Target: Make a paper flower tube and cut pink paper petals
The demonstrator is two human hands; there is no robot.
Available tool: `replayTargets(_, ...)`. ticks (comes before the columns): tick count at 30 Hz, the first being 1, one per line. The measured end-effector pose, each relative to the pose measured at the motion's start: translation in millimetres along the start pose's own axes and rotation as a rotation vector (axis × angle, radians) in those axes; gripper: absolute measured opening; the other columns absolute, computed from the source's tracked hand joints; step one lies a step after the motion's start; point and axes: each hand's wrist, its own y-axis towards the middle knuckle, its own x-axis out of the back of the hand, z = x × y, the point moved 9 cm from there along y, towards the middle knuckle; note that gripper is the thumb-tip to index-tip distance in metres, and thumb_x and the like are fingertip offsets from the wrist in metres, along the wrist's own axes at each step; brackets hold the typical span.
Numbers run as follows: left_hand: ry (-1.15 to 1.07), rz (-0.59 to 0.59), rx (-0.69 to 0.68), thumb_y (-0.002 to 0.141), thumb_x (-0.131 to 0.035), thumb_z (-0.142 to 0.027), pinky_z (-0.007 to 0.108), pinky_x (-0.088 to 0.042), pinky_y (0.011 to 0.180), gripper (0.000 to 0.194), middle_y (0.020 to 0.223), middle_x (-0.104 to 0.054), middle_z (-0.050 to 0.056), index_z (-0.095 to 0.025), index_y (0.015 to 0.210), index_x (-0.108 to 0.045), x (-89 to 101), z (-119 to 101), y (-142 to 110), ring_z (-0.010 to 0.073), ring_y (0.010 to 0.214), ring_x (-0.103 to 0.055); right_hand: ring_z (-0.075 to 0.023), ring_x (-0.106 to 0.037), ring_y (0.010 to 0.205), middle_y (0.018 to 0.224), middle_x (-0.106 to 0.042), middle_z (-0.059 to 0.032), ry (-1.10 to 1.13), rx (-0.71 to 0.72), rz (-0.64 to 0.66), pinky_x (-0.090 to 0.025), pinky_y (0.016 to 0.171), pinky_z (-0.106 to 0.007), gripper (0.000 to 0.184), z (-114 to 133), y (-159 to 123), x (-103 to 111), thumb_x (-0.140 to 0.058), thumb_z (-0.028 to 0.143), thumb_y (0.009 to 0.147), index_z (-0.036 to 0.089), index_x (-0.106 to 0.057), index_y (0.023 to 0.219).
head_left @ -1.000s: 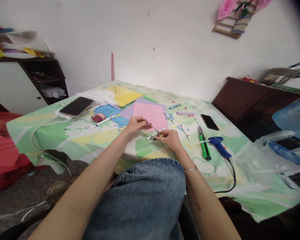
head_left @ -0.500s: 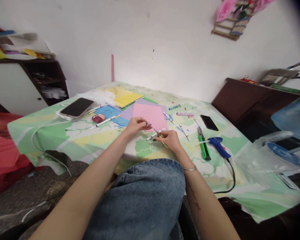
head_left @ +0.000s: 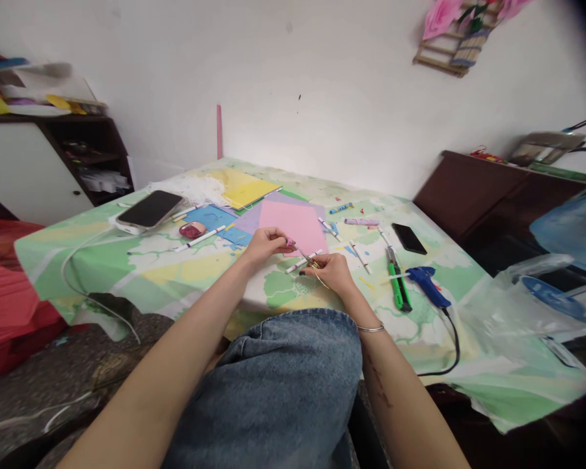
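My left hand point(head_left: 262, 244) pinches a small pink piece point(head_left: 290, 243) at its fingertips, just above the table's near edge. My right hand point(head_left: 334, 271) is closed on small gold-handled scissors point(head_left: 312, 264), whose blades point up-left at the pink piece. A pink paper sheet point(head_left: 295, 223) lies flat behind both hands, and a white marker point(head_left: 303, 262) lies under them. My raised knee in blue jeans point(head_left: 293, 384) fills the foreground below.
The table has a green and yellow cloth point(head_left: 127, 260). On it lie a large phone point(head_left: 149, 209) with a white cable, blue and yellow papers point(head_left: 244, 187), several markers, a black phone point(head_left: 409, 238), a green utility knife point(head_left: 398, 286) and a blue glue gun point(head_left: 430, 286). A dark cabinet point(head_left: 488, 202) stands right.
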Motion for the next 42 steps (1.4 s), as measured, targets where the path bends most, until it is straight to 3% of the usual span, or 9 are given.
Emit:
replayTargets(22, -0.011, 0.002, -0.001, 0.061, -0.070, -0.018, 0.042, -0.054, 0.082, 0.011, 0.071, -0.070, 0.007, -0.012, 0.067, -0.062, 2.5, 7.1, 3.1, 0.0186, 0.071, -0.069, -0.0088, -0.026, 0.052, 0.048, -0.032, 0.0040, -0.048, 0.020, -0.009, -0.017, 0.048, -0.023, 0.050, 3.5, 1.0, 1.9, -0.067, 0.061, 0.063, 0.012, -0.074, 0.066)
replayTargets(42, -0.035, 0.009, 0.003, 0.061, -0.069, -0.015, 0.043, -0.054, 0.082, 0.011, 0.071, -0.071, 0.007, -0.010, 0.068, -0.063, 1.1, 5.2, 1.8, 0.0204, 0.070, -0.070, -0.0080, -0.025, 0.052, 0.050, -0.030, 0.0046, -0.036, 0.013, -0.003, -0.016, 0.048, -0.023, 0.047, -1.7, 1.9, 0.5, -0.070, 0.057, 0.063, 0.011, -0.074, 0.066)
